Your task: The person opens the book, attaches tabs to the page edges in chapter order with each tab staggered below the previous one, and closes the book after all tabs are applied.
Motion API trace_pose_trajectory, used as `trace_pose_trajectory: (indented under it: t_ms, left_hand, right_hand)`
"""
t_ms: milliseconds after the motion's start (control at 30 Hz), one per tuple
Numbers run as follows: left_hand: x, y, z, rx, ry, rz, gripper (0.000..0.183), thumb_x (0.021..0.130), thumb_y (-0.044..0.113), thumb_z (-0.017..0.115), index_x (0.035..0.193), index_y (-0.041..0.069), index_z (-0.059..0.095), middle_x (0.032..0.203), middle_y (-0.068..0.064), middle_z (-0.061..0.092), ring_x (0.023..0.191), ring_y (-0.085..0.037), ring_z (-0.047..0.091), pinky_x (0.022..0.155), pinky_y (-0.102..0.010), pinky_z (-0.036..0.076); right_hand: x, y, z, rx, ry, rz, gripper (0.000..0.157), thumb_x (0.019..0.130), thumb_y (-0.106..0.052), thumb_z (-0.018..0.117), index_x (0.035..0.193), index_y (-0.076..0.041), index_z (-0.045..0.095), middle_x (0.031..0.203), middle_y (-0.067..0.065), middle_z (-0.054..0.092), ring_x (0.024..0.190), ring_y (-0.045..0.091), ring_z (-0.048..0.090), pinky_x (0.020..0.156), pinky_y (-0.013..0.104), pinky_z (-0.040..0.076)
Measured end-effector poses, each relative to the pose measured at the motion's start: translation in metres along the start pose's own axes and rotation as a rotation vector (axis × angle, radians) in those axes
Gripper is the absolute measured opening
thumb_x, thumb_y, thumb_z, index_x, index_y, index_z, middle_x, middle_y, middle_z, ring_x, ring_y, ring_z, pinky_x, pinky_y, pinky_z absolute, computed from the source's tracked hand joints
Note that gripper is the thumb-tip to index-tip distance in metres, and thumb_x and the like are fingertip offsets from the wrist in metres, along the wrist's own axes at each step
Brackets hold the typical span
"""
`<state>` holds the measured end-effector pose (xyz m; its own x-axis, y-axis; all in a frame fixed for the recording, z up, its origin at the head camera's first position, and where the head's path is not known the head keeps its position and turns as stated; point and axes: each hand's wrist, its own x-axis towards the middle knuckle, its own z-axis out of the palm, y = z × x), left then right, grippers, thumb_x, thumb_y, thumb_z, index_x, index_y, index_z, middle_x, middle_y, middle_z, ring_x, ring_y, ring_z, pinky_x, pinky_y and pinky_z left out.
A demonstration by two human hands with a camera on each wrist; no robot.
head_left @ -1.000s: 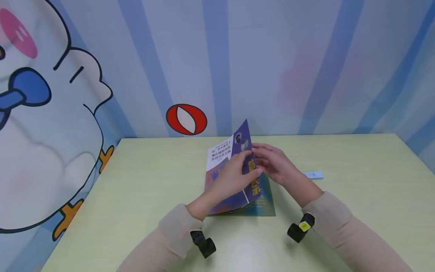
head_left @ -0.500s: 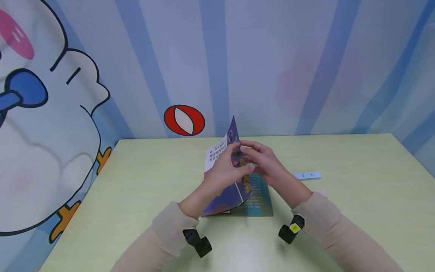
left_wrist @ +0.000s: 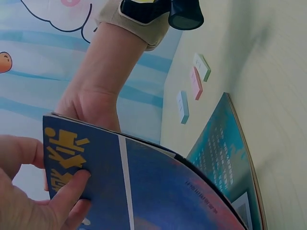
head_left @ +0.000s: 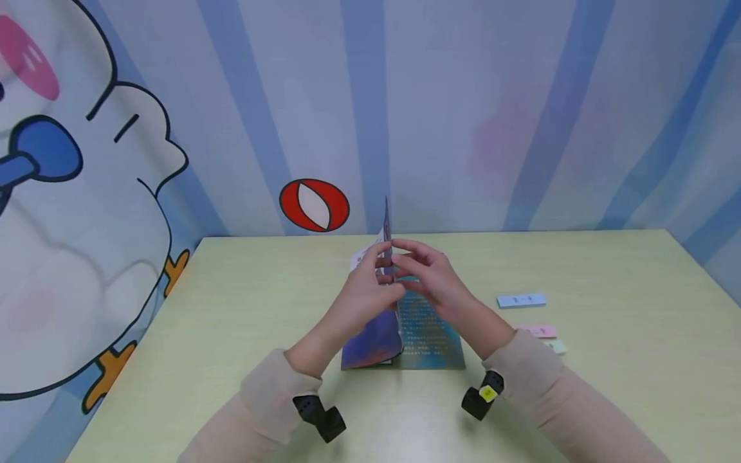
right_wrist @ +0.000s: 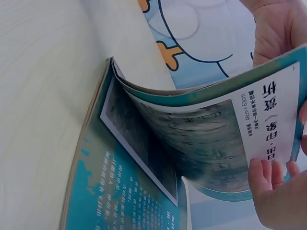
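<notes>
A thin book with a purple-blue cover [head_left: 370, 344] lies partly open on the table. Its raised cover and pages stand nearly edge-on in the head view, with the teal printed page [head_left: 431, 331] flat at the right. My left hand [head_left: 367, 286] grips the raised part near its free edge, fingertips [left_wrist: 72, 191] on the cover. From the other side my right hand [head_left: 431, 276] holds the same edge, its fingertips [right_wrist: 268, 172] on the inner page beside a picture [right_wrist: 206, 139]. My right thumb is hidden.
Right of the book lie small labelled strips: a blue strip [head_left: 521, 301], a pink strip [head_left: 541, 331] and a pale green strip [head_left: 556, 347], partly behind the right sleeve. A striped blue backdrop [head_left: 440, 128] rises behind the pale table [head_left: 260, 308].
The raised cover and pages have swung left from a slant to nearly upright, baring more of the teal page. Both hands have moved left with them, uncovering the strips.
</notes>
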<state>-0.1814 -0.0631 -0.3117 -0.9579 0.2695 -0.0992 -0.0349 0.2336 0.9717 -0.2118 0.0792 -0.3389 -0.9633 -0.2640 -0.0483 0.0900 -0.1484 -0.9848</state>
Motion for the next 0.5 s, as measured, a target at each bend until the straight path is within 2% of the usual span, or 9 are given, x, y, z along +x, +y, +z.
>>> trace_pose_trajectory:
  t_ms: [100, 300, 333, 500]
  left_hand:
    - [-0.006, 0.005, -0.004, 0.034, 0.015, -0.010, 0.071, 0.084, 0.004, 0.057, 0.146, 0.017, 0.025, 0.138, -0.010, 0.038, 0.120, -0.030, 0.045, 0.077, -0.039, 0.054]
    - [-0.008, 0.001, -0.017, 0.037, 0.035, 0.002, 0.064, 0.086, 0.004, 0.058, 0.143, 0.014, 0.031, 0.131, -0.012, 0.044, 0.106, -0.028, 0.053, 0.076, -0.038, 0.054]
    - [-0.005, -0.003, -0.020, 0.034, 0.042, 0.002, 0.063, 0.086, 0.005, 0.058, 0.142, 0.015, 0.032, 0.130, -0.012, 0.045, 0.104, -0.026, 0.054, 0.075, -0.038, 0.054]
    - [-0.007, -0.001, -0.030, 0.023, 0.057, -0.028, 0.062, 0.085, 0.004, 0.058, 0.140, 0.016, 0.034, 0.130, -0.013, 0.045, 0.110, -0.029, 0.052, 0.081, -0.045, 0.052]
  right_hand:
    - [0.000, 0.003, 0.002, -0.049, -0.017, -0.040, 0.044, 0.096, -0.015, 0.052, 0.138, -0.006, 0.043, 0.107, 0.003, 0.051, 0.090, 0.015, 0.056, 0.087, 0.035, 0.049]
    - [-0.001, 0.012, 0.011, -0.205, -0.025, -0.118, 0.044, 0.095, -0.021, 0.055, 0.137, -0.014, 0.045, 0.121, 0.013, 0.047, 0.107, 0.027, 0.052, 0.086, 0.041, 0.050]
    - [-0.001, 0.015, 0.012, -0.223, -0.025, -0.130, 0.044, 0.095, -0.021, 0.055, 0.137, -0.015, 0.045, 0.123, 0.014, 0.047, 0.108, 0.028, 0.052, 0.085, 0.042, 0.050]
    - [0.002, 0.023, 0.017, -0.277, -0.038, -0.150, 0.045, 0.094, -0.024, 0.056, 0.137, -0.018, 0.045, 0.129, 0.013, 0.046, 0.109, 0.030, 0.050, 0.083, 0.042, 0.051]
